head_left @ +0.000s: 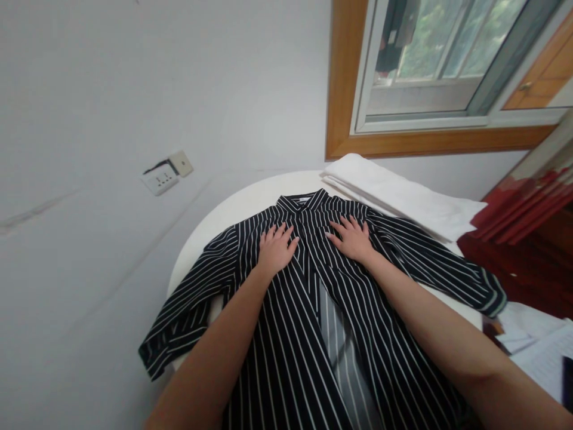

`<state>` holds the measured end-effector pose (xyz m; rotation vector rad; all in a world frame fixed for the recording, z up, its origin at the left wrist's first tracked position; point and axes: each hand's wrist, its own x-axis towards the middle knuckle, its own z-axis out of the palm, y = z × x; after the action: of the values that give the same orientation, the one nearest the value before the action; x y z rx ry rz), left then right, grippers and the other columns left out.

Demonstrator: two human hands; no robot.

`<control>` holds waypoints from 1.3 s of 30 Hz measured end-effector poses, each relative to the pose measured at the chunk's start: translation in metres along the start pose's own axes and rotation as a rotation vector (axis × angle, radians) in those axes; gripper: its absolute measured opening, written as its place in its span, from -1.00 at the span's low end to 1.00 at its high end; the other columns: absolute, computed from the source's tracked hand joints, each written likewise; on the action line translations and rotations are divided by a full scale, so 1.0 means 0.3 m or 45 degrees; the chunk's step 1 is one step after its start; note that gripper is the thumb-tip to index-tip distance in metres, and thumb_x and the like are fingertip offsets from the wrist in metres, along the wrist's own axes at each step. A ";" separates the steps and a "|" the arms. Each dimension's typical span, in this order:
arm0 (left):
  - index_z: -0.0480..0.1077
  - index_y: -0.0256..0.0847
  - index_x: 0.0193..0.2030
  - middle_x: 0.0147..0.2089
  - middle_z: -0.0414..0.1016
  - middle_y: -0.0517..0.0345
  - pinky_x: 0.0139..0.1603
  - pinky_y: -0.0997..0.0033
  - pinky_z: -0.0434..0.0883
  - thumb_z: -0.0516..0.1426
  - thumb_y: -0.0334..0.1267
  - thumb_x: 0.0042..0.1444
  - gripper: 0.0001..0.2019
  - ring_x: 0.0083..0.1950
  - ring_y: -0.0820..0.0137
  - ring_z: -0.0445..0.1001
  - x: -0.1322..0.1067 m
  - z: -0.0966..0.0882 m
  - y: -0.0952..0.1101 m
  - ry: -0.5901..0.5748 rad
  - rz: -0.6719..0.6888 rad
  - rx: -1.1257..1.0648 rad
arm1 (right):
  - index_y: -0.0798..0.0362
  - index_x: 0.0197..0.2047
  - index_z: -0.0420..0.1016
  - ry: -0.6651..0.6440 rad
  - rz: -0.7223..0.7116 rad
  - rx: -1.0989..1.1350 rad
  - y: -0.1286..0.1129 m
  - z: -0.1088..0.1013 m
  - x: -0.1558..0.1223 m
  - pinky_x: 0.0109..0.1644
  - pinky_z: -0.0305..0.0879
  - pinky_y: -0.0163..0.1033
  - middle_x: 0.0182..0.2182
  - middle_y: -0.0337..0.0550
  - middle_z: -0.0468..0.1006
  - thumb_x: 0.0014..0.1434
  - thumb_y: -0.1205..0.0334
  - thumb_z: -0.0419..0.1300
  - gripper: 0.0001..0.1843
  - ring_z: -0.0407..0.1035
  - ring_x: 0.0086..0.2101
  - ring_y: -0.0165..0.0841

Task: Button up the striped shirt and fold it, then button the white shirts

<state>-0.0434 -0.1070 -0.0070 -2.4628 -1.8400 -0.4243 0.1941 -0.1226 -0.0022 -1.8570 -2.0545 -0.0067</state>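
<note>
A black shirt with white stripes (286,304) lies face up, its collar at the far side and both sleeves spread outward. Its front parts below the chest, showing the greyish inside of the back. My left hand (276,249) rests flat on the left chest of the shirt as I see it, fingers spread. On the other side of the front opening, my right hand (352,240) also lies flat with its fingers apart. Neither hand grips the cloth. My forearms cover parts of the shirt's sides.
Under the shirt is a round white table (233,209) against the wall. A folded white cloth (398,191) lies at its back right. Papers (544,346) sit at the right, below a red curtain (528,203). A wall socket (160,178) is at the left, a wood-framed window (430,140) above.
</note>
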 end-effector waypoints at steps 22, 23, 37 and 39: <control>0.36 -0.19 0.08 0.14 0.38 -0.07 0.21 0.07 0.16 -0.02 -0.14 0.24 -0.66 0.19 0.15 0.26 0.160 -0.028 -0.032 0.181 0.116 -0.049 | -0.09 0.30 0.17 -0.093 -0.075 -0.075 0.034 0.068 0.212 0.29 -0.32 0.29 0.33 -0.02 0.07 0.27 -0.22 -0.16 -0.35 -0.12 0.30 -0.05; 0.38 -0.20 0.02 0.05 0.43 -0.06 0.16 0.12 0.21 0.00 -0.20 0.23 -0.71 0.12 0.17 0.31 0.144 -0.048 -0.006 0.202 0.139 -0.076 | -0.06 0.27 0.22 -0.015 -0.108 -0.064 0.020 0.052 0.201 0.29 -0.32 0.29 0.31 0.00 0.12 0.28 -0.13 -0.09 -0.42 -0.09 0.29 -0.06; 0.37 -0.28 -0.22 -0.21 0.42 -0.03 0.01 0.26 0.34 -0.08 -0.43 0.21 -0.79 -0.09 0.29 0.40 -0.058 -0.051 0.174 -0.082 0.078 -0.301 | 0.14 -0.18 0.43 -0.178 -0.220 0.374 -0.176 -0.063 -0.081 -0.14 0.26 -0.25 -0.27 -0.07 0.41 0.05 0.27 0.23 -0.76 0.33 -0.27 -0.33; 0.36 -0.27 -0.22 -0.22 0.40 -0.01 0.01 0.25 0.34 -0.09 -0.40 0.24 -0.79 -0.09 0.30 0.39 -0.066 -0.043 0.177 -0.027 0.063 -0.311 | 0.13 -0.20 0.43 -0.170 -0.199 0.410 -0.164 -0.046 -0.082 -0.13 0.27 -0.25 -0.28 -0.09 0.38 0.04 0.23 0.25 -0.76 0.32 -0.28 -0.34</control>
<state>-0.0009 -0.1437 0.0078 -2.6694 -1.8301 -0.6595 0.1520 -0.1560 0.0159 -1.5361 -2.1355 0.3931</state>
